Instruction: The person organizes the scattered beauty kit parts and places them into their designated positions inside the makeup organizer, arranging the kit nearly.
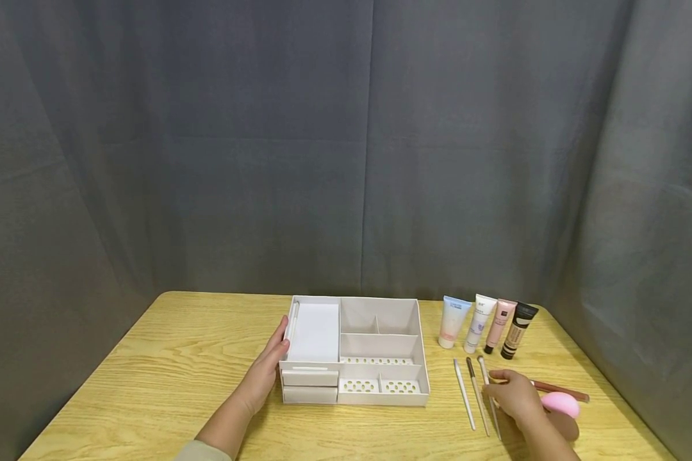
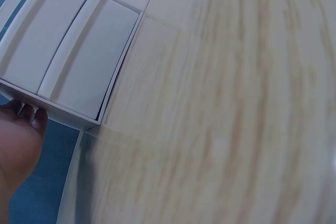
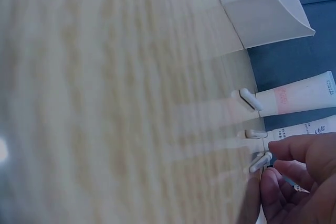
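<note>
A white organizer (image 1: 380, 398) with open compartments and two small drawers (image 1: 309, 379) lies on the wooden table. My left hand (image 1: 265, 370) rests against its left wall, and the left wrist view shows fingertips (image 2: 38, 119) at the organizer's edge. To the right, three slim makeup brushes lie side by side. My right hand (image 1: 516, 394) is at the rightmost brush (image 1: 493, 410), its thumb and forefinger on either side of the upper part with a gap between them. Beside it are the middle brush (image 1: 477, 397) and the white left brush (image 1: 464, 394).
Behind the brushes stand a blue-and-white tube (image 1: 454, 322), a white tube (image 1: 480, 323), a pink tube (image 1: 500, 326) and a black-capped tube (image 1: 519, 331). A pink makeup sponge (image 1: 560, 404), a brown sponge (image 1: 565, 425) and a reddish-brown stick (image 1: 562, 390) lie right of the hand.
</note>
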The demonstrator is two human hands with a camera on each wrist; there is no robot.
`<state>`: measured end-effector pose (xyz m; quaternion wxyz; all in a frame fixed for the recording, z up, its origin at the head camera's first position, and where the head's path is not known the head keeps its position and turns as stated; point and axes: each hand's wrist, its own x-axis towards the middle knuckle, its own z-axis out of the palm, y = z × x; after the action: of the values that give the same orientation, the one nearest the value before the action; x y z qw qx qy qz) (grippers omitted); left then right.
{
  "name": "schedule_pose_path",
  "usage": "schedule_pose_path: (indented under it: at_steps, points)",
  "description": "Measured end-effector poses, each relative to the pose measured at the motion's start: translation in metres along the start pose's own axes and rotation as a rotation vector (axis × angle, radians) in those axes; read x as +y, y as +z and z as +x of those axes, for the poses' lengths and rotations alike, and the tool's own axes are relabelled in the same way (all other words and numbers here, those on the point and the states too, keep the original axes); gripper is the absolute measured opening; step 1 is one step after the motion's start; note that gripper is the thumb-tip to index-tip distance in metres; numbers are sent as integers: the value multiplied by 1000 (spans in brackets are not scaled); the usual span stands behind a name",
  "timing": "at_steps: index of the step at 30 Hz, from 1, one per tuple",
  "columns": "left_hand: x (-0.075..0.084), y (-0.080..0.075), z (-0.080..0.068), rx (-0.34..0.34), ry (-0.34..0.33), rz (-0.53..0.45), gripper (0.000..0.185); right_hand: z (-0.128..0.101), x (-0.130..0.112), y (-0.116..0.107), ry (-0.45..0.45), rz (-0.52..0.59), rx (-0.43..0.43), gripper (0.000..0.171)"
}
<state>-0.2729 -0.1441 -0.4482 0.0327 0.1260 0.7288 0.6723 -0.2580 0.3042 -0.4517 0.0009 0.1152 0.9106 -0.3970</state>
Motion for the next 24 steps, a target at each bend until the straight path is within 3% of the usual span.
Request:
schedule_pose_path:
  at_steps: [12,24]
  points:
    - [1,0,0,4,1,2,62,2,-2,-2,-40,-193,-2,46]
    - [0,0,1,7,-7,5,63,2,-2,-2,-40,-225,29,40]
